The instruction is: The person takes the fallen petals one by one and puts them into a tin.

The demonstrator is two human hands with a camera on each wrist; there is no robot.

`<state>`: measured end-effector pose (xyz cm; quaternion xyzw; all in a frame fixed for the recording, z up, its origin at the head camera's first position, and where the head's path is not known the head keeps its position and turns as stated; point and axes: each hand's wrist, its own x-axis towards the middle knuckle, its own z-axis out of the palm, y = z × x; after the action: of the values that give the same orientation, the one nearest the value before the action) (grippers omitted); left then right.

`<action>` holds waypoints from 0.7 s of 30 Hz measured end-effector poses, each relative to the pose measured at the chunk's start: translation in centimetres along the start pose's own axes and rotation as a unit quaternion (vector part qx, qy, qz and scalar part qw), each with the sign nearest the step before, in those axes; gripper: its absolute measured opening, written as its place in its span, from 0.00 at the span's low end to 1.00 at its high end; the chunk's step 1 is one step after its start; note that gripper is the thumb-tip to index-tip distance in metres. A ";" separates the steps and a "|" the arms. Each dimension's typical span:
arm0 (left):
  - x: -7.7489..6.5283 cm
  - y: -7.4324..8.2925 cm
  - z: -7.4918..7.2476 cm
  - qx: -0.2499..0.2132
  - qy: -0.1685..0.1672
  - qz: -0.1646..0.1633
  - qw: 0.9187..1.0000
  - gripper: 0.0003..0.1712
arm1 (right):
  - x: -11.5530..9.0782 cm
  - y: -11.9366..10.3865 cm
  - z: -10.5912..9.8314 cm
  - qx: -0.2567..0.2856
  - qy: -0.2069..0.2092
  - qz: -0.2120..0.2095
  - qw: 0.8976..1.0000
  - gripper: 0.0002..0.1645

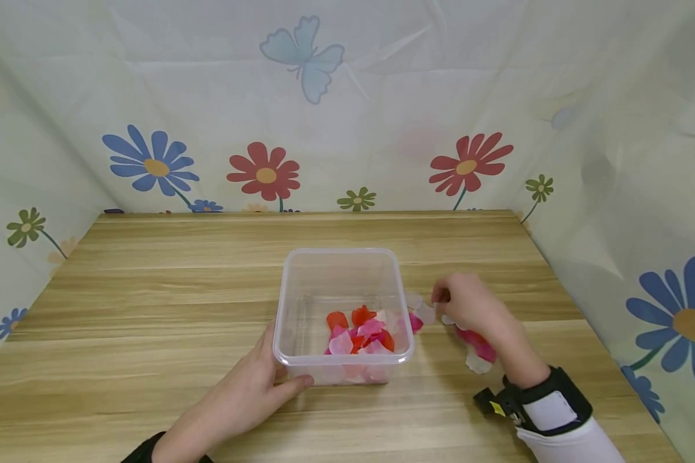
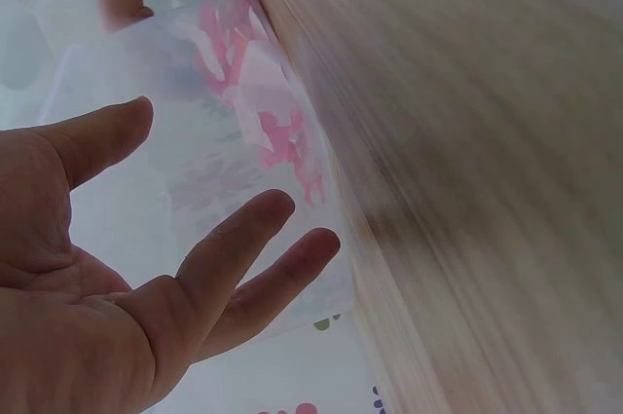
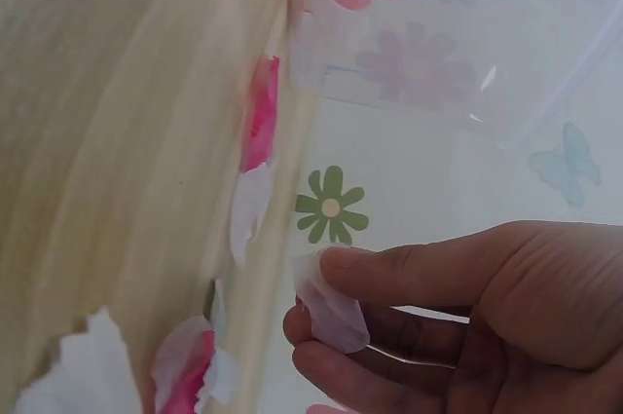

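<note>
A clear plastic box stands on the table, with red, pink and white petals heaped inside towards its right. My left hand rests around the box's near left corner; the left wrist view shows its fingers fairly straight and spread beside the wall. Right of the box, my right hand is low over the table. Its thumb and fingers pinch a whitish petal, plain in the right wrist view. Loose pink and white petals lie under and near that hand.
More petals lie against the box's right side. The wooden table extends left and behind the box. Hanging cloth printed with flowers and a butterfly borders the back and both sides. A strapped device sits on the right wrist.
</note>
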<state>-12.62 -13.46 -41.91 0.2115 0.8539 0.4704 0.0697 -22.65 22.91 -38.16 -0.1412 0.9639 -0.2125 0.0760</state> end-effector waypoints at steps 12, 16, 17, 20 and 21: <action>0.0 0.1 0.0 0.004 0.001 -0.008 1.000 0.58 | -0.6 -1.1 -1.0 0.017 0.101 -0.039 0.994 0.05; 0.0 0.2 0.0 0.010 0.003 -0.009 1.000 0.58 | -1.1 -2.0 -1.1 0.026 0.140 -0.053 0.988 0.06; 0.0 0.2 0.0 0.010 0.003 -0.009 1.000 0.58 | -1.3 -2.3 -1.2 0.028 0.148 -0.055 0.987 0.06; 0.0 0.2 0.0 0.010 0.002 -0.011 1.000 0.57 | -1.8 -3.1 -1.2 0.042 0.172 -0.065 0.982 0.08; 0.0 0.2 0.0 0.010 0.001 -0.012 1.000 0.57 | -1.9 -3.4 -1.3 0.044 0.181 -0.072 0.980 0.08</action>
<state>-12.52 -13.38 -41.74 0.2014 0.8610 0.4615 0.0722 -20.30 21.03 -35.41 -0.1662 0.9385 -0.2822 -0.1092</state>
